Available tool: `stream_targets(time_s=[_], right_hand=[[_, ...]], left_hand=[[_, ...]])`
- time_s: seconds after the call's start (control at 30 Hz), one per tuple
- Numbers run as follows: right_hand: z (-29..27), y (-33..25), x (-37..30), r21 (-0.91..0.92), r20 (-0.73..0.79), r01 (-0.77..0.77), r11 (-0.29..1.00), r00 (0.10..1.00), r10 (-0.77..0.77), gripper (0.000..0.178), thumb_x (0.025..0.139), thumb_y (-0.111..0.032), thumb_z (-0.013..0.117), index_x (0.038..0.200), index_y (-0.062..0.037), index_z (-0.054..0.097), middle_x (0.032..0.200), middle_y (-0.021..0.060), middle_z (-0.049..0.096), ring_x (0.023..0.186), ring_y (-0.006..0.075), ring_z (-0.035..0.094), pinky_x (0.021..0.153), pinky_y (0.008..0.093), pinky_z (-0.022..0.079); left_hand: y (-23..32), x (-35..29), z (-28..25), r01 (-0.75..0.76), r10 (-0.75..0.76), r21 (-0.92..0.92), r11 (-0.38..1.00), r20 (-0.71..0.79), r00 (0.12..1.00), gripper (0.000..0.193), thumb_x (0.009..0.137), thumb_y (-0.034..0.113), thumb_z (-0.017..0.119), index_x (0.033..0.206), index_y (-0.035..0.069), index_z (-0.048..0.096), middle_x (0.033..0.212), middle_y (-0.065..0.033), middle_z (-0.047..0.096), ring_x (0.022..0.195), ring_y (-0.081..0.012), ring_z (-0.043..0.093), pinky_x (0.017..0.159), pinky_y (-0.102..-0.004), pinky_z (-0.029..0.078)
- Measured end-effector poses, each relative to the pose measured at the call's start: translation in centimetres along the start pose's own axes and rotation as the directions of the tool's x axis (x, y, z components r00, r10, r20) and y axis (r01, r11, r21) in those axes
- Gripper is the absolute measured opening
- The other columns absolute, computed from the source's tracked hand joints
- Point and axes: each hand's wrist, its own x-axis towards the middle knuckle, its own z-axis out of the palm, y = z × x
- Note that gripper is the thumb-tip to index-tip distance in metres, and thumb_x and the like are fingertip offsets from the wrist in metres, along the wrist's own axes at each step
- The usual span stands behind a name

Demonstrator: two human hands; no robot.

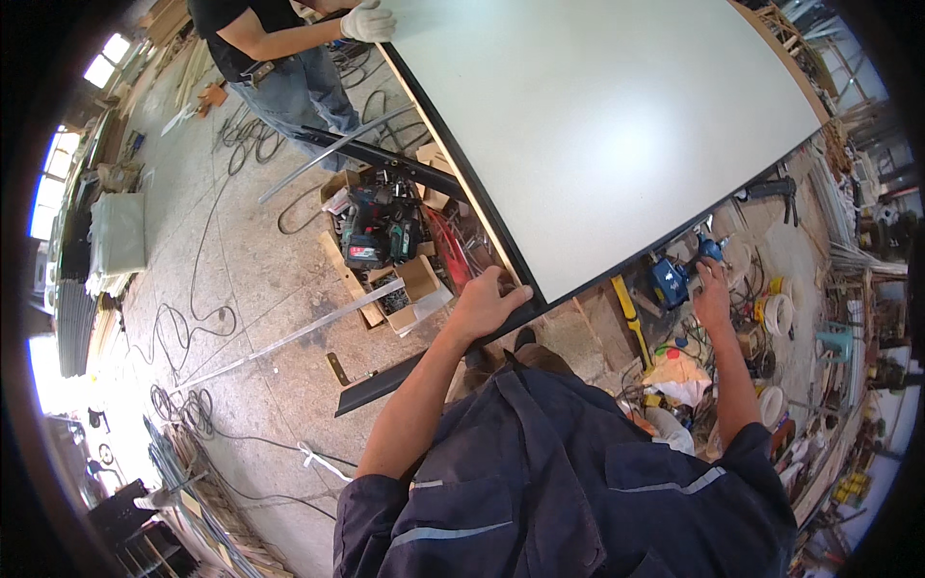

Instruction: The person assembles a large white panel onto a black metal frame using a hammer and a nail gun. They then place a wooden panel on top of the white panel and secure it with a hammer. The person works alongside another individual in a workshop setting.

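A large white panel (617, 144) with a black edge frame (453, 154) stretches away from me. My left hand (489, 306) grips its near left corner, with the thumb laid over the black edge. Just off the near edge, my right hand (711, 297) has its fingers curled against a blue tool (670, 281). That tool is partly hidden, and its exact kind does not show. Across the panel's far left corner, a co-worker's white-gloved hand (368, 21) rests on the edge.
Under the panel's left side lie a cordless drill (364, 231) and open cardboard boxes (416, 281). A yellow level (631, 318) leans below the near edge. Cables (183, 328) and a metal strip (289, 339) cross the concrete floor at left. Clutter and buckets (777, 313) stand at right.
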Motion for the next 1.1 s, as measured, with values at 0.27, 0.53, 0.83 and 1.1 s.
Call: stream_targets(time_s=[0.27, 0.53, 0.83, 1.1], right_hand=[[2.6, 3.7, 4.6, -0.231, 0.340, 0.335, 0.913, 0.907, -0.247, 0.069, 0.069, 0.001, 0.069, 0.136, -0.0016, 0.055, 0.132, 0.0181, 0.059, 0.131, 0.0370, 0.049, 0.120, 0.0557, 0.026], [2.0, 4.3, 5.2, -0.160, 0.422, 0.411, 0.898, 0.851, -0.314, 0.070, 0.066, 0.001, 0.071, 0.135, -0.0014, 0.057, 0.117, 0.0175, 0.067, 0.122, 0.0341, 0.056, 0.118, 0.0583, 0.025], [-10.2, -1.1, -0.5, 0.329, 0.380, -0.187, 0.926, 0.924, 0.051, 0.048, 0.071, -0.011, 0.082, 0.116, -0.0012, 0.070, 0.096, 0.0162, 0.074, 0.089, 0.0347, 0.071, 0.094, 0.0415, 0.051], [-21.0, -18.0, 0.7, 0.762, 0.452, -0.516, 0.392, 0.857, 0.249, 0.030, 0.087, -0.011, 0.066, 0.115, 0.0024, 0.066, 0.081, 0.0089, 0.069, 0.070, 0.0187, 0.065, 0.068, 0.0326, 0.052]], left_hand=[[2.1, -0.5, -0.3, 0.085, -0.084, 0.041, 0.996, -0.009, 0.996, 0.057, 0.089, 0.041, 0.077, 0.115, -0.007, 0.064, 0.100, -0.0242, 0.073, 0.094, -0.0334, 0.073, 0.084, -0.0403, 0.056], [1.9, -0.6, -0.8, 0.090, -0.090, 0.040, 0.995, -0.011, 0.996, 0.054, 0.086, 0.041, 0.079, 0.113, -0.005, 0.067, 0.097, -0.0225, 0.074, 0.093, -0.0309, 0.073, 0.084, -0.0398, 0.057], [1.1, -0.1, -1.3, 0.097, -0.103, 0.053, 0.994, 0.118, 0.988, 0.065, 0.088, 0.050, 0.073, 0.118, -0.007, 0.063, 0.105, -0.0264, 0.071, 0.099, -0.0368, 0.071, 0.088, -0.0423, 0.054], [1.2, 0.7, -2.1, 0.104, -0.095, -0.020, 0.994, 0.269, 0.958, 0.065, 0.091, 0.052, 0.069, 0.119, -0.006, 0.059, 0.112, -0.0275, 0.069, 0.107, -0.0400, 0.068, 0.092, -0.0439, 0.052]])
